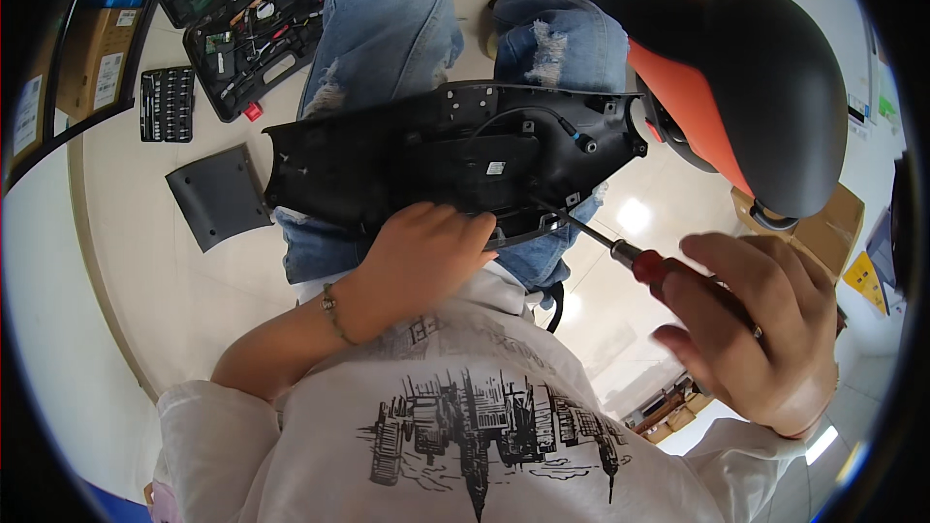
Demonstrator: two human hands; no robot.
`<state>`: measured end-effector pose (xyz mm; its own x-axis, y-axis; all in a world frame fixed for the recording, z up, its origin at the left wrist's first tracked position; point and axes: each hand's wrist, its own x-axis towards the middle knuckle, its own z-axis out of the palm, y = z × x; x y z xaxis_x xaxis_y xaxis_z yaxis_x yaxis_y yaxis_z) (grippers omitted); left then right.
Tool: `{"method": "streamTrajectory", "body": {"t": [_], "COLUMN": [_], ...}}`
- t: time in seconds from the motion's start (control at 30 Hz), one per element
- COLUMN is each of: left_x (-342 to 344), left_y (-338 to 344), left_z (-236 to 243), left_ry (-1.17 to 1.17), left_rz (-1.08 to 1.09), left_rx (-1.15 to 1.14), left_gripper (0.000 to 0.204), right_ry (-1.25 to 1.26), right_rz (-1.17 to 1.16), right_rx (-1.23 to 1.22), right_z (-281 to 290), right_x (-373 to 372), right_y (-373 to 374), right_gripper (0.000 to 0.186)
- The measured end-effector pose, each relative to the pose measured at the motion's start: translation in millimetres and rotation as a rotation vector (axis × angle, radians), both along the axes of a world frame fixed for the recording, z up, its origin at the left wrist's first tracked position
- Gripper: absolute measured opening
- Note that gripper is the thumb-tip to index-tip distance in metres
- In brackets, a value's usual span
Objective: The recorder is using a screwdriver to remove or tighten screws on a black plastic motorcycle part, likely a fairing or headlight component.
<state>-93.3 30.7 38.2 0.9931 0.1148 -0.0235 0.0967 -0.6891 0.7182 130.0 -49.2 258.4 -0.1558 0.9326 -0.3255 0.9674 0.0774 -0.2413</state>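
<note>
A long black plastic panel (368, 169) lies across my lap, its hollow inside facing up, with a thin cable and connector (579, 138) near its right end. My left hand (431, 250) is closed over the panel's near edge, gripping it; its fingertips are partly hidden. In my right hand (760, 329) is a screwdriver (635, 256) with a red and dark handle, held between thumb and fingers. Its shaft slants to the left over the panel, and the tip reaches the inside near the panel's right half. Whether the tip sits in a screw I cannot tell.
An open black tool case (254, 53) lies on the floor at the far left, beside a socket set (167, 105). Left of my lap is a dark square cover (221, 196). A black and orange vehicle with a saddle (775, 87) stands at the right, near a cardboard box (831, 223).
</note>
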Motion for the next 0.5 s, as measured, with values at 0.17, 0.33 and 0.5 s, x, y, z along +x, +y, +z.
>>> {"method": "streamTrajectory", "body": {"t": [0.17,0.33,0.5], "left_x": [8,1,7], "left_y": [-1,-2,2], "left_z": [0,-3,2], "left_ry": [-0.038,0.0,-0.032], "left_rz": [-0.042,-0.026,-0.035], "left_rx": [-0.026,0.02,-0.037], "left_gripper": [0.036,0.036,0.036], "right_ry": [-0.038,-0.196,-0.031], "right_rz": [0.032,0.023,0.08], "right_rx": [-0.004,-0.09,0.039], "right_z": [19,12,14], "right_x": [-5,-3,-2], "right_y": [-10,-4,-6], "right_gripper": [0.033,0.031,0.025]}}
